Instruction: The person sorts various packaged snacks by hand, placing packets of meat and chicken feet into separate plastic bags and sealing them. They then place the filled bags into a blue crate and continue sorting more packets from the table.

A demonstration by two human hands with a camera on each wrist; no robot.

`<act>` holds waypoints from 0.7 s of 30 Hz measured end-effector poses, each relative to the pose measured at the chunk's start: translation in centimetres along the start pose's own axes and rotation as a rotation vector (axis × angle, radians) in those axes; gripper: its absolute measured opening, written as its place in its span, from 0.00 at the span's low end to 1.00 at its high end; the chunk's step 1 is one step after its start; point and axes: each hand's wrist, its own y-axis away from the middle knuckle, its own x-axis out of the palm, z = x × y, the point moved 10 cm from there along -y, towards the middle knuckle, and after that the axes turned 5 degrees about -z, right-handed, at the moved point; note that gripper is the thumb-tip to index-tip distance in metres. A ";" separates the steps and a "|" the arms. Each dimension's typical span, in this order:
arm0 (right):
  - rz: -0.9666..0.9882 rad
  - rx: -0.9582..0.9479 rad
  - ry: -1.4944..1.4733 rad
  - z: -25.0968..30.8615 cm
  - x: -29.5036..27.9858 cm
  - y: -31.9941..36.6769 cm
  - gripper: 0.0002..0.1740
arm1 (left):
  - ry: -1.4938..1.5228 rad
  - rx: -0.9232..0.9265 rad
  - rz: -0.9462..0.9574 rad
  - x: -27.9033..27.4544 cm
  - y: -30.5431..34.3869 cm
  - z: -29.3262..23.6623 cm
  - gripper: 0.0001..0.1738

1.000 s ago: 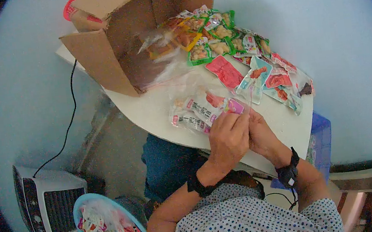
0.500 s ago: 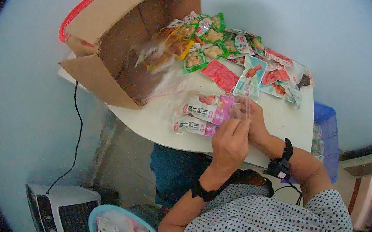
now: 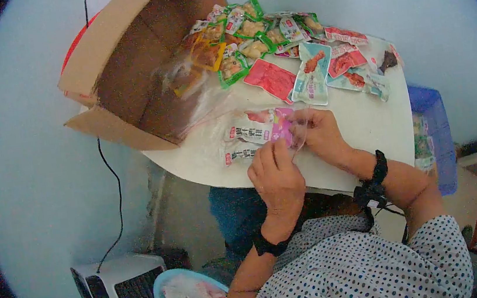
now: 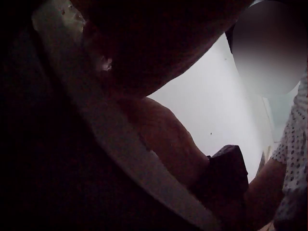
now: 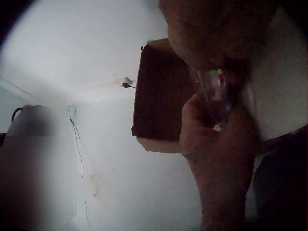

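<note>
Clear bag [image 3: 300,143] lies by near edge of tabletop [image 3: 360,129], mouth toward right end; two white-and-purple packets [image 3: 255,132] inside, overlapping. Left hand [image 3: 279,177], right hand [image 3: 320,134] both at bag mouth, fingers nearly closed, pinching its film. Cardboard box [image 3: 114,36] on side at tabletop's left end, clear film [image 3: 198,103] spilling from opening. Green-edged packets [image 3: 251,28] heaped along far edge. Blue tub [image 3: 159,293], below left edge, and blue crate [image 3: 442,137], beyond right edge, both contain packets.

On my table [image 3: 359,120], the box [image 3: 139,78] stands left of the packet heap [image 3: 255,49]. Nearer me is the bag [image 3: 299,142], two packets [image 3: 254,130] inside. A tub [image 3: 159,291] sits to my left, a crate [image 3: 442,146] right.
</note>
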 end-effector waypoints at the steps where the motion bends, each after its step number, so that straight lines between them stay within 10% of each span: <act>1: 0.033 0.002 0.047 -0.1 0.1 0.0 0.15 | -0.040 -0.019 0.023 0.1 0.0 0.4 0.24; 10: 0.034 -0.527 0.463 4.9 1.4 2.0 0.23 | -0.181 0.063 0.121 -1.1 0.1 0.5 0.15; 21: 0.179 -0.590 0.732 3.9 3.6 2.8 0.22 | -0.230 0.043 0.188 -0.2 0.4 0.6 0.13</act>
